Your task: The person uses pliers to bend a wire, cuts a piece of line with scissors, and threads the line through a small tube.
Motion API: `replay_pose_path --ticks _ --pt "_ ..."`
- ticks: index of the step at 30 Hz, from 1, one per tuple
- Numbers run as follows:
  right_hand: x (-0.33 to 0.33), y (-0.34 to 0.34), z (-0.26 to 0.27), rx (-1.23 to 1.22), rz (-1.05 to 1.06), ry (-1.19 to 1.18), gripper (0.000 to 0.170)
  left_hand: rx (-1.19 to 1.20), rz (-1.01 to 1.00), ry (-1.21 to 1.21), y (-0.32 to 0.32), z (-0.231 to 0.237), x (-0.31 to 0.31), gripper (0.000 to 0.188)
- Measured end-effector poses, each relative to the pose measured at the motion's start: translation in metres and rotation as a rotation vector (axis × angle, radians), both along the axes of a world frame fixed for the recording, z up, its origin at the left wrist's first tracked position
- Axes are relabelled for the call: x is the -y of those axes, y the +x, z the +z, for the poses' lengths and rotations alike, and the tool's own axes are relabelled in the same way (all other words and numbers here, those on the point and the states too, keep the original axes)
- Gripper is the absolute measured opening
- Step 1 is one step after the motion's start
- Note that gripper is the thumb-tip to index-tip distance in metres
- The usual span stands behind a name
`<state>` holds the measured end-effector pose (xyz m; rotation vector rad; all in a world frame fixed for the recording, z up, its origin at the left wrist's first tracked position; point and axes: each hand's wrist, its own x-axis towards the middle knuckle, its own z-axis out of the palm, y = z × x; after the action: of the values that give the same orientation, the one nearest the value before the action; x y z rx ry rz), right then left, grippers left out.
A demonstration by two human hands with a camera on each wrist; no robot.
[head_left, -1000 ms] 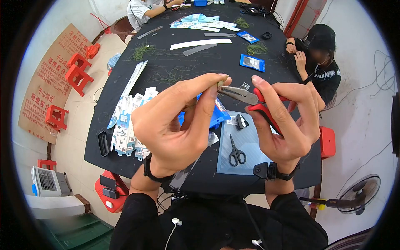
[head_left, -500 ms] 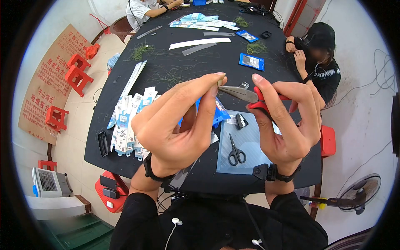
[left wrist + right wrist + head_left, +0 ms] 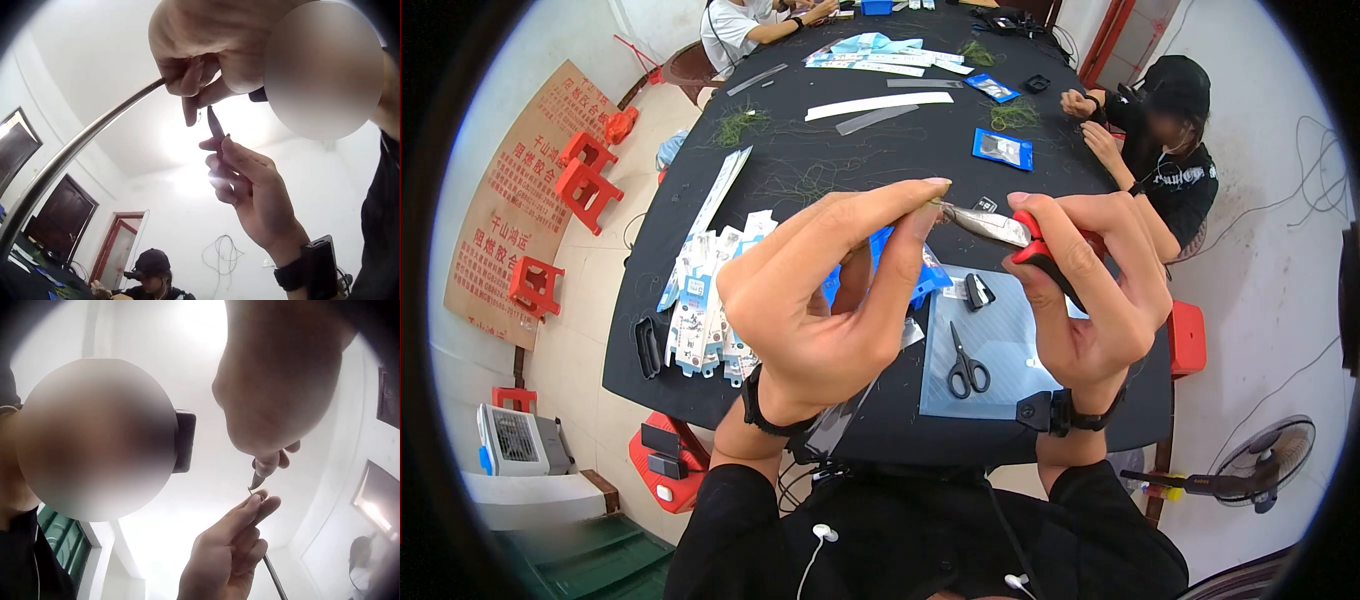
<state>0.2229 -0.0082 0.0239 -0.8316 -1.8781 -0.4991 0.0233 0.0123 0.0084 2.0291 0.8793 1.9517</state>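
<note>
My right hand (image 3: 1090, 285) grips red-and-black needle-nose pliers (image 3: 992, 224), their jaws pointing left toward my left fingertips. My left hand (image 3: 825, 285) pinches a tiny thin piece (image 3: 940, 203) between thumb and forefinger, right at the pliers' tips. In the right wrist view the piece (image 3: 250, 490) looks like a small curved wire; its exact kind I cannot tell. A slim metal rod (image 3: 94, 134) runs out from the curled fingers of the left hand in the left wrist view. Both hands are raised above the black table.
Black scissors (image 3: 968, 362) lie on a pale blue mat (image 3: 935, 395). Printed card strips (image 3: 697, 300) are piled at left, a blue packet (image 3: 925, 275) behind the hands. Tangled green line (image 3: 742, 122) lies farther back. Another person (image 3: 1175, 150) sits at the right.
My right hand has shifted slightly right and turned the pliers, so their jaws now catch the light. My left hand stays almost in place. The seated person's hands have moved left.
</note>
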Motion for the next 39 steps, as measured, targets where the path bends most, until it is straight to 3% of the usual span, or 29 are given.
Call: replay_pose_path --ticks 17,20,25,34,39 --pt "-0.006 0.008 -0.007 -0.067 0.078 -0.052 0.037 -0.052 -0.075 0.024 -0.007 0.006 0.003 0.022" --pt "-0.005 0.009 -0.006 -0.058 0.084 -0.074 0.038 -0.126 -0.062 -0.106 -0.008 0.009 0.011 0.014" --pt "-0.006 0.009 -0.006 -0.061 0.101 -0.068 0.04 -0.002 -0.067 0.016 -0.003 0.001 0.001 0.019" --pt "-0.01 0.009 -0.004 -0.021 0.081 0.026 0.04 -0.006 -0.042 -0.008 -0.001 0.003 0.009 0.019" --pt "-0.005 0.005 -0.004 -0.031 0.061 -0.051 0.04 0.018 -0.037 0.006 -0.002 0.001 0.004 0.019"
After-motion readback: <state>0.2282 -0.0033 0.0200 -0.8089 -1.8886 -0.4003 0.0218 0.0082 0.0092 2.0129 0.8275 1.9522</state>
